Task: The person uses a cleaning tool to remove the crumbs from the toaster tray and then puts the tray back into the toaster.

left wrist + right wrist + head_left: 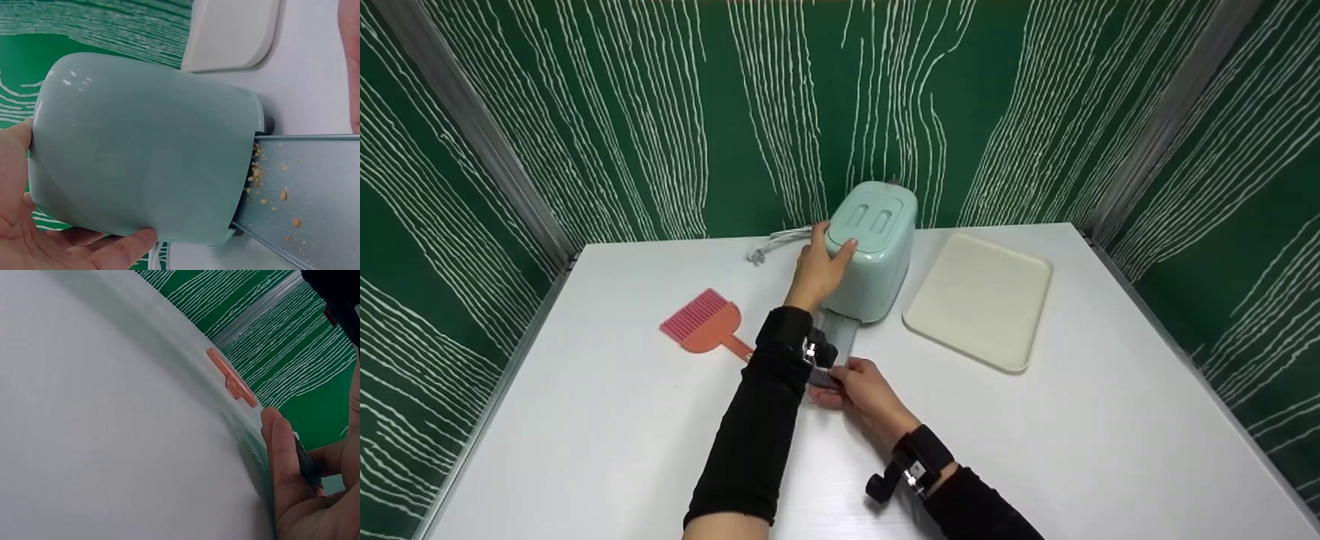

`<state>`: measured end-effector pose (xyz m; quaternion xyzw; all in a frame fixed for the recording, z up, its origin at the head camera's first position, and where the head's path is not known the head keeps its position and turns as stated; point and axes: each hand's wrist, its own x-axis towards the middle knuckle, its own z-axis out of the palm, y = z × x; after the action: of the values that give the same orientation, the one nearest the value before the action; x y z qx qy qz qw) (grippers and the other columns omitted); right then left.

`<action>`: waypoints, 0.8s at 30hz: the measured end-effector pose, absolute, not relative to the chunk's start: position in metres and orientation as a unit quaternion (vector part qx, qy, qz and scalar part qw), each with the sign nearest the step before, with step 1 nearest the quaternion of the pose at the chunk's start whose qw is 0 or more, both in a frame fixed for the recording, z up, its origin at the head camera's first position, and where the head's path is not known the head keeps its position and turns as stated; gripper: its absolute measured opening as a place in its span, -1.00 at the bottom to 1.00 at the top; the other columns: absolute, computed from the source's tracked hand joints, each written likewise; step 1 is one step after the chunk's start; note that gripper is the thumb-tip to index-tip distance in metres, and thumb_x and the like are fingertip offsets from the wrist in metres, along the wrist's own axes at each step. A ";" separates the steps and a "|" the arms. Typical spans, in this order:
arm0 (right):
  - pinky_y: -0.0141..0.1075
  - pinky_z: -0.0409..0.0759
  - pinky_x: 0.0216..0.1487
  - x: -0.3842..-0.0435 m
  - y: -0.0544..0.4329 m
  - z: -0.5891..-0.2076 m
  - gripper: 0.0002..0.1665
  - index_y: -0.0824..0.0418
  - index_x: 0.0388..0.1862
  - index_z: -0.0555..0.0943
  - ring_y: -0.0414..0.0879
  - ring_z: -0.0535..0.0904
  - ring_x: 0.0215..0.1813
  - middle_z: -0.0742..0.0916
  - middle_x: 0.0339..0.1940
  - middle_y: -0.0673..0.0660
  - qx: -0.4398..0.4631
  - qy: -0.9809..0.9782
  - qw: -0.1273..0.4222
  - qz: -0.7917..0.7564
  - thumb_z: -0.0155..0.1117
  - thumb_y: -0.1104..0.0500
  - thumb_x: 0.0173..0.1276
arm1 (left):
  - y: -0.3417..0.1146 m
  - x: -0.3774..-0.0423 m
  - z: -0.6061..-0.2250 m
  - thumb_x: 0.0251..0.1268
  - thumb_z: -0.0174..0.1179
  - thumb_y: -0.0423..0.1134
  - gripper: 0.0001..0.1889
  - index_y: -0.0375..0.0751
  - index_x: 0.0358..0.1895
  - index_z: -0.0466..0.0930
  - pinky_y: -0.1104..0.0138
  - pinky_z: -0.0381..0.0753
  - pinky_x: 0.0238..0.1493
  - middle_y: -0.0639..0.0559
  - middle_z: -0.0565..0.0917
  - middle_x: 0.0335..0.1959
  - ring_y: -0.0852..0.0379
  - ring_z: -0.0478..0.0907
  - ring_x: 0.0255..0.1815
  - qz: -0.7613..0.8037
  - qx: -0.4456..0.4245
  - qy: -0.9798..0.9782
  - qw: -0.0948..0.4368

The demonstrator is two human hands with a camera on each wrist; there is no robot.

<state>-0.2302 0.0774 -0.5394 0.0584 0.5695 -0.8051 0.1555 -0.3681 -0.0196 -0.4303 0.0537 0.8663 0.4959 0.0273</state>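
A mint-green toaster stands at the back middle of the white table, two slot shapes on its top. Fingers and thumb of my left hand hold its upper near end. From the toaster's base a grey crumb tray sticks out partway toward me. Tan crumbs lie on it, thickest by the toaster. My right hand pinches the tray's dark outer end, thumb above and fingers below. In the right wrist view that dark end shows between thumb and fingers.
An orange brush with pink bristles lies left of the toaster, its handle partly behind my left forearm. To the right lies a cream rectangular tray. A pale power cord with plug lies behind on the left, near the green wall.
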 end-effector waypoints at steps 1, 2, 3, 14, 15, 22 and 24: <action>-0.37 0.83 -0.21 -0.229 0.077 -0.539 -0.83 0.31 -0.23 0.35 -0.09 0.84 -0.37 0.75 -0.29 0.23 0.057 0.570 0.157 -0.804 -0.12 0.42 0.66 | -0.020 -0.368 -0.430 0.69 0.03 0.22 -0.24 0.08 0.75 -0.01 -0.08 0.43 0.58 -0.28 0.37 0.58 -0.17 0.38 0.59 0.498 0.054 0.865 0.027; -0.37 0.83 -0.21 -0.229 0.077 -0.539 -0.83 0.31 -0.23 0.35 -0.10 0.84 -0.38 0.74 -0.29 0.23 0.058 0.570 0.160 -0.804 -0.11 0.42 0.66 | -0.020 -0.368 -0.430 0.69 0.03 0.22 -0.23 0.08 0.75 -0.01 -0.08 0.43 0.58 -0.28 0.37 0.59 -0.17 0.38 0.60 0.500 0.053 0.864 0.028; -0.36 0.83 -0.21 -0.229 0.077 -0.539 -0.83 0.31 -0.23 0.34 -0.09 0.84 -0.38 0.74 -0.28 0.23 0.059 0.568 0.163 -0.804 -0.11 0.42 0.67 | -0.020 -0.367 -0.430 0.69 0.03 0.22 -0.24 0.08 0.74 -0.01 -0.07 0.42 0.59 -0.27 0.37 0.59 -0.17 0.38 0.60 0.500 0.053 0.864 0.026; -0.39 0.82 -0.23 -0.223 0.076 -0.540 -0.89 0.37 -0.11 0.37 -0.12 0.83 -0.39 0.77 -0.36 0.20 0.053 0.575 0.182 -0.796 -0.11 0.38 0.69 | -0.017 -0.365 -0.429 0.69 0.05 0.20 -0.25 0.05 0.74 0.01 -0.07 0.44 0.58 -0.26 0.38 0.58 -0.14 0.39 0.58 0.504 0.048 0.862 0.019; -0.39 0.82 -0.24 -0.222 0.076 -0.540 -0.90 0.38 -0.10 0.38 -0.12 0.82 -0.39 0.78 -0.37 0.19 0.049 0.575 0.182 -0.796 -0.11 0.38 0.69 | -0.017 -0.365 -0.429 0.69 0.05 0.20 -0.24 0.06 0.74 0.01 -0.07 0.44 0.58 -0.26 0.38 0.58 -0.14 0.39 0.58 0.504 0.048 0.862 0.019; -0.39 0.82 -0.21 -0.215 0.074 -0.539 -0.85 0.49 0.01 0.42 -0.14 0.82 -0.37 0.79 -0.35 0.17 0.044 0.580 0.185 -0.792 -0.10 0.39 0.68 | -0.017 -0.364 -0.431 0.69 0.03 0.23 -0.24 0.08 0.74 0.00 -0.07 0.44 0.57 -0.26 0.38 0.57 -0.14 0.39 0.56 0.506 0.043 0.861 0.015; -0.37 0.83 -0.18 -0.214 0.073 -0.539 -0.83 0.51 0.04 0.42 -0.13 0.83 -0.36 0.79 -0.33 0.17 0.042 0.581 0.186 -0.791 -0.11 0.40 0.69 | -0.017 -0.363 -0.432 0.69 0.03 0.23 -0.24 0.08 0.74 0.00 -0.07 0.45 0.56 -0.26 0.37 0.56 -0.15 0.39 0.56 0.507 0.043 0.861 0.012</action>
<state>-0.2139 0.0732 -0.5394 0.0422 0.5813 -0.7911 0.1858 -0.3627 -0.0174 -0.4317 0.0426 0.8611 0.5066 0.0120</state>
